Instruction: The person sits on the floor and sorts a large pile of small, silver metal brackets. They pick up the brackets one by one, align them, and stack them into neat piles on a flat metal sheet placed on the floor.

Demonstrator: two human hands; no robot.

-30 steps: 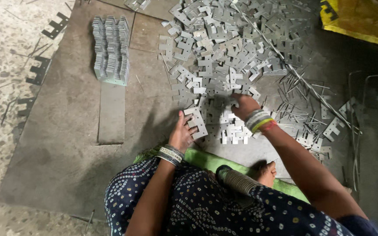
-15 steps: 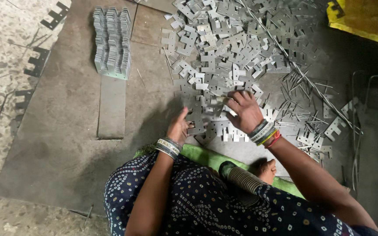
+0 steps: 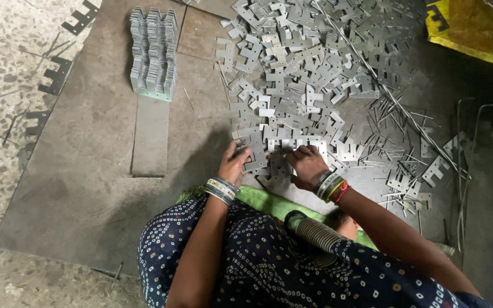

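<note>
Since half a second ago the right hand [image 3: 308, 166] has drawn back from further up the pile toward the body, and now sits close beside the left hand [image 3: 234, 164] at the near edge of the loose metal pieces. Under everything lies a big grey metal sheet [image 3: 87, 171] on a speckled floor [image 3: 1, 68], with a narrow flat strip [image 3: 150, 137] lying on it. Spread across the sheet's far and right part is a wide heap of small notched metal plates [image 3: 315, 63], mixed on the right with thin wire pins [image 3: 395, 125] and one long rod [image 3: 372, 74] running across them. At the far left of the heap stands a neat stack of the same plates [image 3: 154, 54], set on edge in rows. A yellow sack [image 3: 475, 28] sits at the top right corner. The left hand pinches a small bundle of plates [image 3: 255, 154] between thumb and fingers, fingers curled around it, the bundle resting at the heap's near edge. The right hand is curled, knuckles up, fingertips pressed down on plates just beside that bundle; whether it has hold of one I cannot tell. Both wrists carry bangles [image 3: 221, 189].
</note>
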